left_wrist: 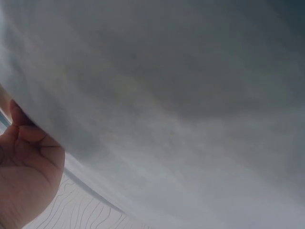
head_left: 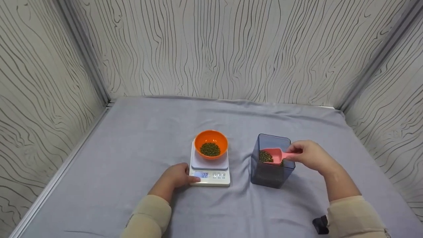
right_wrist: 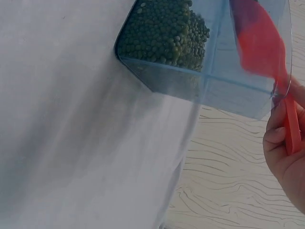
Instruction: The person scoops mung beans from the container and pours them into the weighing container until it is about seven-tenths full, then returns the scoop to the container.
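My right hand [head_left: 310, 155] pinches the handle of a pink scoop [head_left: 277, 156]. Its bowl, with green mung beans [head_left: 265, 156] in it, sits inside the mouth of a clear bluish square container [head_left: 267, 178]. Through the container wall in the right wrist view, a mass of mung beans [right_wrist: 162, 33] shows at the bottom. A white kitchen scale [head_left: 218, 181] stands to the left, its display lit. On its platform is an orange bowl [head_left: 211, 135] with mung beans. My left hand [head_left: 178, 175] holds the scale's front left corner, thumb on top beside the display.
A grey cloth [head_left: 138, 132] with some wrinkles covers the table. Wood-patterned panels [head_left: 211, 49] close off the back and both sides. A small black object [head_left: 320, 225] shows beside the right sleeve.
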Action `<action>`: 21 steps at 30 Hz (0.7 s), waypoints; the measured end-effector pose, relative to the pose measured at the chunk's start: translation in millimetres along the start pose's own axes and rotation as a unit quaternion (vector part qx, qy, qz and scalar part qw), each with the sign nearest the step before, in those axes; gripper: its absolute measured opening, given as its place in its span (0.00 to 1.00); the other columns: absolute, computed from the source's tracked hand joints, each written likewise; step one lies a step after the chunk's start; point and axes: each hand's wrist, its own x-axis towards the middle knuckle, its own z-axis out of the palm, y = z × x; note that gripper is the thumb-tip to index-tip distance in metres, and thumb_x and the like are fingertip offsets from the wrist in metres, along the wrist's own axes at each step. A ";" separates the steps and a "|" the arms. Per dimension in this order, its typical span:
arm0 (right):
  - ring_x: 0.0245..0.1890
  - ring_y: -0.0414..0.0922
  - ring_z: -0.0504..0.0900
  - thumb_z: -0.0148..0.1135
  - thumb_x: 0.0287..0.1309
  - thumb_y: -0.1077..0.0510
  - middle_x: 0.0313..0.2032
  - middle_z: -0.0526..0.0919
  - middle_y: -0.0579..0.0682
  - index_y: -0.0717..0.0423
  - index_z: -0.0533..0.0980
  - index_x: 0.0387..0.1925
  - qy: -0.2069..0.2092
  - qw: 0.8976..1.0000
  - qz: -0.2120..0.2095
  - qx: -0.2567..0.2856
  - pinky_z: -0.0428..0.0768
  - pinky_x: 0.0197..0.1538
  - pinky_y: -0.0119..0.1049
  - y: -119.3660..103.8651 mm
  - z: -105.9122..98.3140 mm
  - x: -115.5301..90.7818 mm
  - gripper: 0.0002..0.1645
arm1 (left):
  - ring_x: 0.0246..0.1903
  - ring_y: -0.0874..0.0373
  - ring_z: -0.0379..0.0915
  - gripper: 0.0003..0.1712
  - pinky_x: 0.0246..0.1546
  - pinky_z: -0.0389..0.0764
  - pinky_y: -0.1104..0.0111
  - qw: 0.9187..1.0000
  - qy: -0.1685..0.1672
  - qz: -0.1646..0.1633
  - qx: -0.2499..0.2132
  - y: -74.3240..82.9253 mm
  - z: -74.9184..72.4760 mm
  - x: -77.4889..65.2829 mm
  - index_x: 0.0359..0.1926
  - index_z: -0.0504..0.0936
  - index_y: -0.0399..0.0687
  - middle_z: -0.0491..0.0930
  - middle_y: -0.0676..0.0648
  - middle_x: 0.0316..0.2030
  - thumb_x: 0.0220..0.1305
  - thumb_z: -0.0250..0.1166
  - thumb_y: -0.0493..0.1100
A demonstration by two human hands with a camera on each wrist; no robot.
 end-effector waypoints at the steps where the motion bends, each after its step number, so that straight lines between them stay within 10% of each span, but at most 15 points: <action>1: 0.30 0.43 0.73 0.68 0.48 0.57 0.29 0.78 0.49 0.59 0.79 0.30 -0.001 1.000 -0.001 0.004 0.72 0.34 0.38 0.6 -0.6 -0.2 0.10 | 0.27 0.54 0.65 0.24 0.29 0.65 0.65 1.000 0.002 0.002 -0.001 -0.1 -0.1 -0.3 0.28 0.72 0.47 0.69 0.50 0.23 0.42 0.73 0.58; 21: 0.32 0.40 0.75 0.66 0.51 0.55 0.33 0.78 0.53 0.63 0.76 0.37 0.004 0.996 -0.013 0.086 0.75 0.38 0.31 32.1 -5.6 -5.3 0.16 | 0.27 0.54 0.65 0.24 0.29 0.64 0.65 1.000 0.001 0.002 -0.011 -0.2 -0.1 -0.5 0.29 0.73 0.47 0.69 0.50 0.23 0.42 0.73 0.57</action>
